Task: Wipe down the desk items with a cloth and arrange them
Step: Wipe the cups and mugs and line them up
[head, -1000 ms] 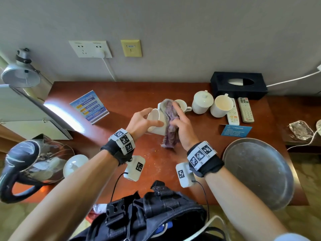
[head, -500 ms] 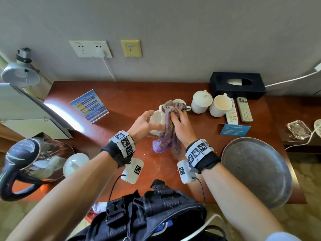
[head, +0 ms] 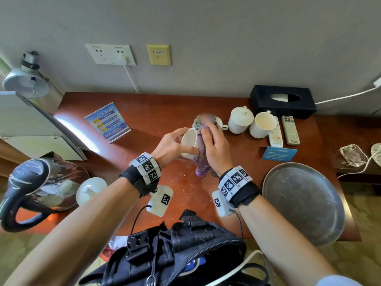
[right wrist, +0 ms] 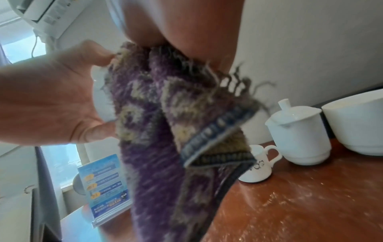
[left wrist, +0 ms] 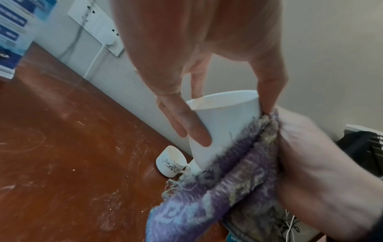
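Holding a plain white ceramic cup (head: 188, 141) tipped on its side above the red-brown wooden desk (head: 165, 112), the left hand (head: 170, 144) has thumb and fingers curled round the wall near the rim, mouth facing away from the cloth. The right hand (head: 214, 150) clamps a purple patterned terry cloth (head: 201, 159) against the cup's base end; the loose tail hangs below the grip towards the desk.

Step in hand, as I read it: wiping the cup's outside and bottom. To do it well: keep the left grip firm but near the rim, so the cloth gets a free run over the rest of the wall; turn the cup w/ the left while the right presses and twists the opposite way. Bunch the hanging tail up into the palm, else it drags over the dusty surface and picks grit up again.

Just beyond the grip stands a small white teacup with dark floral print (left wrist: 172, 162); watch it doesn't get knocked. Further right of the grip, a lidded white mug (head: 240, 120) and an open white mug (head: 262, 124) likely wait their turn.
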